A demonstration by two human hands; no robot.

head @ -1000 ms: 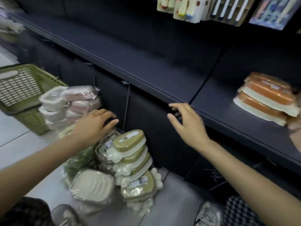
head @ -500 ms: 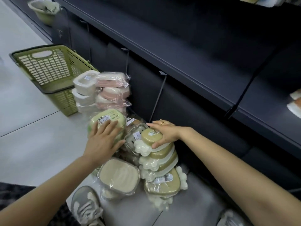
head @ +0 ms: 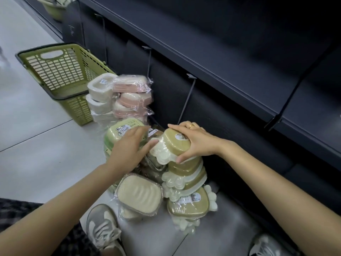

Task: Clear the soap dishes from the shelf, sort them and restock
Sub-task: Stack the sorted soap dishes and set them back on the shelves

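Head view — soap dish [head: 178, 145] label [head: 180, 136] unreadable, gripped by both hands.

The right hand [head: 195, 143], off the dark shelf edge [head: 203, 71] a second ago, now grips the top tan soap dish [head: 177, 145] of the floor stack. The left hand [head: 129, 150] has shifted right to touch that dish.

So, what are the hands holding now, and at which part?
The right hand grips the top paw-shaped soap dish by its olive lid. The left hand rests with straight fingers against its white edge, gripping nothing.
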